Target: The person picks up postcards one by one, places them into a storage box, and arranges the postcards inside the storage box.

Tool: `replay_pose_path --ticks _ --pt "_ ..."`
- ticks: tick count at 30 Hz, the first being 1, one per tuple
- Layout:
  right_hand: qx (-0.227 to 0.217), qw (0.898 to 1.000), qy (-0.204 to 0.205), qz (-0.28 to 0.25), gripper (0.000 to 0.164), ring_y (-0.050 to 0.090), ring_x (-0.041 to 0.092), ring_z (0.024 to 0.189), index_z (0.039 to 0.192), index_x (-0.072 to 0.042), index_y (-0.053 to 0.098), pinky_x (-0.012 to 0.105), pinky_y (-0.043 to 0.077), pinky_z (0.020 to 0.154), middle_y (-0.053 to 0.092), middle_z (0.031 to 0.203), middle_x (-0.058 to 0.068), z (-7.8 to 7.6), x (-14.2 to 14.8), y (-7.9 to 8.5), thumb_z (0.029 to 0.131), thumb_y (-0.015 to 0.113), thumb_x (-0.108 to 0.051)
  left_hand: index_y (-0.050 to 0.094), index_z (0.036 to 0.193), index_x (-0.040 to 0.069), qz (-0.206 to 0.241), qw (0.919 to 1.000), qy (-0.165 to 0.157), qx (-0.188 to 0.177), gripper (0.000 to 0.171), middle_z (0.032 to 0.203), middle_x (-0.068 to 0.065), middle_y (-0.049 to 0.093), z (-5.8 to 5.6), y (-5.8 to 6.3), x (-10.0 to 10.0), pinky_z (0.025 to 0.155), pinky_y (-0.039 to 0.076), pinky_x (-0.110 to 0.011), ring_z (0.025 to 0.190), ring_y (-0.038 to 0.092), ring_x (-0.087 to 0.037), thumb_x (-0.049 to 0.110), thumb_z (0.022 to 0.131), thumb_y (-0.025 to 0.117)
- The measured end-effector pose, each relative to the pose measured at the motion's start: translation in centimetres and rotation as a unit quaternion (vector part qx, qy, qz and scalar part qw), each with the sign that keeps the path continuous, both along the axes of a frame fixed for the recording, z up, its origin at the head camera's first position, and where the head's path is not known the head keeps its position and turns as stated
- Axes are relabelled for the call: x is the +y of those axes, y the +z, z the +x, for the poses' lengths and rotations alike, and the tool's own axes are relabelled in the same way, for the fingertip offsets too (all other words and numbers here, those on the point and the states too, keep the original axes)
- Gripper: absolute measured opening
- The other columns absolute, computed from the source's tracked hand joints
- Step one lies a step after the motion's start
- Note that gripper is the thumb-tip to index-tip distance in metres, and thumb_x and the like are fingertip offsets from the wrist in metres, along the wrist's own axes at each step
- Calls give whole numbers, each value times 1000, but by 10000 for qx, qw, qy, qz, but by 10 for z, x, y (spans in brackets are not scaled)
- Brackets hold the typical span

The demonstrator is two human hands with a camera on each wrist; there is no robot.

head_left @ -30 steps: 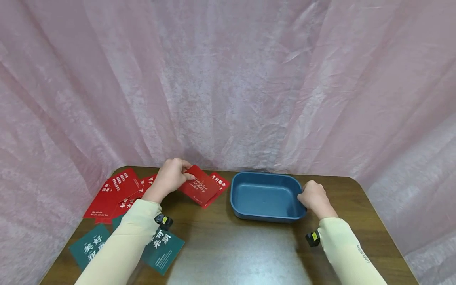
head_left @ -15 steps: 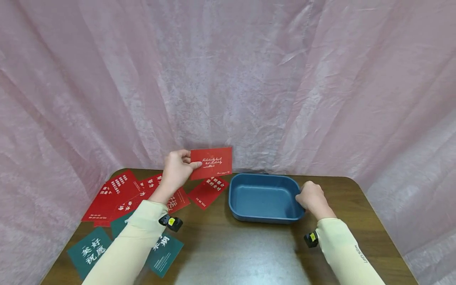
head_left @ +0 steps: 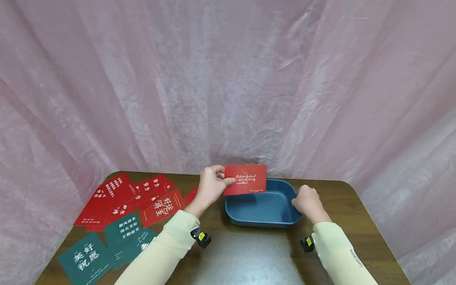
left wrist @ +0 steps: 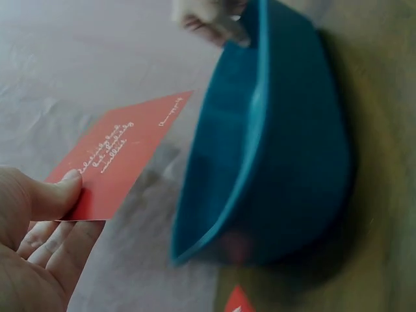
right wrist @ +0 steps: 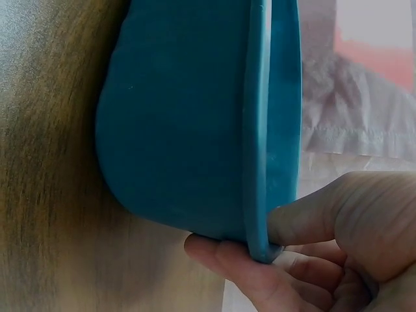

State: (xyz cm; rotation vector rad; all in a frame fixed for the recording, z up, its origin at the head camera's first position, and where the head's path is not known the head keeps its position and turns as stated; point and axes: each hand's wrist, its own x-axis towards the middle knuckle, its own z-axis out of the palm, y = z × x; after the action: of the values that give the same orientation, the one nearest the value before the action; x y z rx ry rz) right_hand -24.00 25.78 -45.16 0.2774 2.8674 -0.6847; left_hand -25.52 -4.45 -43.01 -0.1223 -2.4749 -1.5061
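My left hand [head_left: 211, 185] pinches a red card [head_left: 246, 179] by its left edge, thumb on the printed face and fingers behind. The card has white script and is held up over the far left part of a blue rectangular bin [head_left: 262, 209], overlapping its back rim in the head view. My right hand [head_left: 308, 202] grips the bin's right end. In the right wrist view its thumb [right wrist: 302, 218] lies inside the rim and its fingers [right wrist: 253, 270] curl under the outside. The bin's visible floor is bare.
Several red cards [head_left: 121, 198] with white characters lie overlapping on the table's left side. Nearer are green cards [head_left: 85, 257], partly under the left sleeve. Another red card [head_left: 191, 194] shows behind the left wrist. A pink curtain [head_left: 228, 87] hangs behind the wooden table [head_left: 249, 253].
My left hand lifted the red card off another one and carried it right to the bin, turning it level. The right hand stays on the bin's end.
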Motion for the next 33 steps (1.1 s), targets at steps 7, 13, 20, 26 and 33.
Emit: replay_pose_path --ticks 7,13,20,26,33 --pt "153 9997 55 191 25 55 16 39 52 -9 51 28 45 41 56 50 7 -1 0 -1 77 54 -5 67 86 4 -479 9980 -260 -332 28 71 -2 66 4 -23 30 55 48 -23 63 57 -10 18 68 84" --pt "151 9998 23 157 33 52 16 39 49 -14 39 26 43 40 43 43 0 1 0 2 77 54 -5 66 98 3 -1388 9866 -471 -712 38 76 -4 68 7 -38 43 57 49 -23 66 58 -9 22 69 83" --pt "228 9995 8 198 31 53 18 40 50 -13 40 29 43 41 51 46 5 2 0 5 76 54 -6 64 94 4 -2678 9597 -383 -758 33 85 -8 68 14 -41 58 58 53 -27 66 61 -13 22 72 81" --pt "194 9994 -29 273 27 54 20 47 53 -11 44 29 43 43 53 50 6 2 0 3 77 56 -7 67 87 7 -3730 9244 -264 -755 22 81 -7 70 19 -43 71 55 55 -35 62 62 -15 20 74 78" --pt "194 9993 -45 330 20 57 21 51 58 -5 54 31 47 45 59 58 11 1 -1 2 78 58 -9 65 81 7 -3832 9196 -211 -839 12 75 -8 69 20 -47 77 52 53 -35 61 63 -16 14 77 74"
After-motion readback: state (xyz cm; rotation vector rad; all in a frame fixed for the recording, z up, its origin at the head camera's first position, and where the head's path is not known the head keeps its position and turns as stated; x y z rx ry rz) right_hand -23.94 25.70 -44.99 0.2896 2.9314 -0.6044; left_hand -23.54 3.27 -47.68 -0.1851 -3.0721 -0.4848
